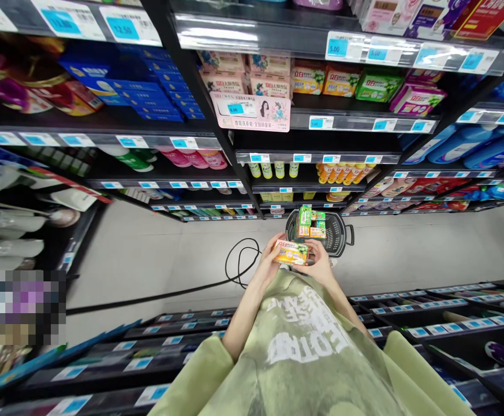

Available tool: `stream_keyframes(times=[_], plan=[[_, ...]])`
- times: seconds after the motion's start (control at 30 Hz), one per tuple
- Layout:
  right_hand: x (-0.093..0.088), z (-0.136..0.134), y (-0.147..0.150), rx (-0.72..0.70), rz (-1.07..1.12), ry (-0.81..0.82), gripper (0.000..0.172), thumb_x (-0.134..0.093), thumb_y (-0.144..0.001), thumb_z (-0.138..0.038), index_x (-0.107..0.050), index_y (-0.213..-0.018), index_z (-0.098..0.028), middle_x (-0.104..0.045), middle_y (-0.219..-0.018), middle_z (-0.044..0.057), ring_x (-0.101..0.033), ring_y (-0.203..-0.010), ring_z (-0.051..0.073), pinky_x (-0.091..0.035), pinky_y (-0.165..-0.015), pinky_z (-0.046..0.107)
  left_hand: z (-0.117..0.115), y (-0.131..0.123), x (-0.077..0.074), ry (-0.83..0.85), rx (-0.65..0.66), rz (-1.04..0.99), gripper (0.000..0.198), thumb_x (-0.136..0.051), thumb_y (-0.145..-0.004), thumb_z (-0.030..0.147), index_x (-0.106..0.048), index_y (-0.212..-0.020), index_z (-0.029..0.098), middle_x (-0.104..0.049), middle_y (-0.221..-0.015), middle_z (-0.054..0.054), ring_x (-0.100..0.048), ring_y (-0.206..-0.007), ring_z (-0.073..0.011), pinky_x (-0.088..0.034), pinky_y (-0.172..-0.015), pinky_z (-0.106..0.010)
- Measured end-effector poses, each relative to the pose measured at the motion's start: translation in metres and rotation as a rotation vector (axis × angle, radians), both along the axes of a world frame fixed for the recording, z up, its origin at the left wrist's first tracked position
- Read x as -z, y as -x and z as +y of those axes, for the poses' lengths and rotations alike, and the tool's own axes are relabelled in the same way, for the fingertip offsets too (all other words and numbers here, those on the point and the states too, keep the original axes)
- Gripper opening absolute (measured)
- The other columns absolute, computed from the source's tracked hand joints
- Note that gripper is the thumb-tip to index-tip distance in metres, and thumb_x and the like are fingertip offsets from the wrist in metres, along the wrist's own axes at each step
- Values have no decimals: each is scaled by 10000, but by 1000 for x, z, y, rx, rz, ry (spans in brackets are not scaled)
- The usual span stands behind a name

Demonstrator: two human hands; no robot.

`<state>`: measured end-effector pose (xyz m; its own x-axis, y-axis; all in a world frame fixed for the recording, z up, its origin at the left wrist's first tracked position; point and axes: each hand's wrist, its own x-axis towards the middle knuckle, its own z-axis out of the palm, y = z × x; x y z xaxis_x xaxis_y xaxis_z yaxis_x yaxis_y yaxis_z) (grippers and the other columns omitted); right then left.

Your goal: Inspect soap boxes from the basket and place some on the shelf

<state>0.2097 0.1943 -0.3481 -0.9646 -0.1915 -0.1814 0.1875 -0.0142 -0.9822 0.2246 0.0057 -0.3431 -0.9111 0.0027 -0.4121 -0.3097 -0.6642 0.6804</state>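
Note:
Held in front of my shirt is an orange and yellow laundry soap pack [292, 252] with its printed face turned up. My left hand [269, 261] grips its left end, and my right hand [319, 262] closes around the right end. Just beyond the hands is a dark plastic shopping basket [342, 226] with a perforated wall. Inside it lie several small packs, among them a green soap pack [305, 216] and an orange soap pack [318, 233]. My hands and the held pack overlap the basket's near rim.
Ahead, a shelf holds orange soap packs [342, 80], a green soap pack [378, 85] and pink boxes [269, 86]. A black cable [169, 296] runs across the pale floor [148, 254] and loops left of my hands. Another rack [433, 329] stands close behind me.

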Motion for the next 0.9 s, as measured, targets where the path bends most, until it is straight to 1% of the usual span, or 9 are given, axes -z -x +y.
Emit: stream_keyframes(times=[0.1,0.2,0.27,0.4,0.53,0.6,0.7,0.77,0.9], plan=[[-10,2,1,-58,164,-99,765,-982,-602,-349,-633,-1276,-253,-689,-1347,108,-663,-1239,301,-568,-1029,431,0,-1,-4,-16,-30,25,627,-826,-839,465,-564,-1382,294,-589,-1542,-126,-669,-1289,-331,-569,-1005,-452],[-17,6,3,-115,238,-208,654,-920,-706,-359,-650,-1295,-271,-688,-1356,99,-652,-1260,305,-542,-1068,459,1,0,-10,24,-57,59,653,-814,-848,493,-518,-1397,300,-630,-1493,-139,-701,-1253,-322,-565,-1027,-472],[-21,8,5,-135,284,-275,621,-881,-752,-353,-637,-1319,-283,-681,-1351,94,-650,-1244,303,-539,-1069,472,3,1,-11,63,-69,50,610,-821,-838,509,-546,-1332,281,-643,-1477,-144,-711,-1240,-316,-565,-1036,-469],[-28,7,9,-250,444,-519,664,-832,-764,-293,-602,-1387,-297,-647,-1339,102,-583,-1271,336,-494,-1110,531,10,0,-5,150,-112,9,519,-840,-800,544,-597,-1137,234,-677,-1415,-145,-721,-1203,-304,-589,-992,-442],[-34,3,10,-431,473,-763,723,-804,-760,-275,-566,-1442,-286,-609,-1320,121,-592,-1218,356,-514,-1065,535,18,-6,8,240,-119,12,493,-848,-793,526,-611,-1086,207,-724,-1286,-136,-719,-1153,-265,-589,-953,-380],[-37,1,11,-501,452,-808,724,-804,-749,-283,-565,-1431,-267,-596,-1316,118,-620,-1179,346,-545,-1022,501,19,-9,13,287,-91,27,477,-817,-827,534,-609,-1104,206,-722,-1271,-131,-712,-1138,-251,-583,-947,-369],[-42,2,16,-581,421,-820,697,-817,-735,-302,-581,-1389,-258,-593,-1304,96,-675,-1092,315,-575,-954,446,19,-13,18,311,-92,23,504,-810,-828,565,-593,-1111,209,-717,-1273,-131,-711,-1113,-240,-581,-940,-360],[-46,4,21,-620,405,-815,696,-840,-719,-319,-593,-1366,-259,-598,-1303,84,-705,-1035,296,-582,-913,412,19,-14,19,301,-97,13,522,-812,-823,584,-584,-1111,212,-715,-1276,-134,-713,-1109,-240,-586,-930,-357],[-56,8,35,-723,425,-775,716,-875,-689,-359,-615,-1352,-281,-620,-1320,82,-727,-1032,299,-589,-879,375,19,-16,19,247,-112,-15,553,-831,-796,605,-572,-1108,230,-719,-1289,-134,-716,-1146,-268,-601,-936,-381]])
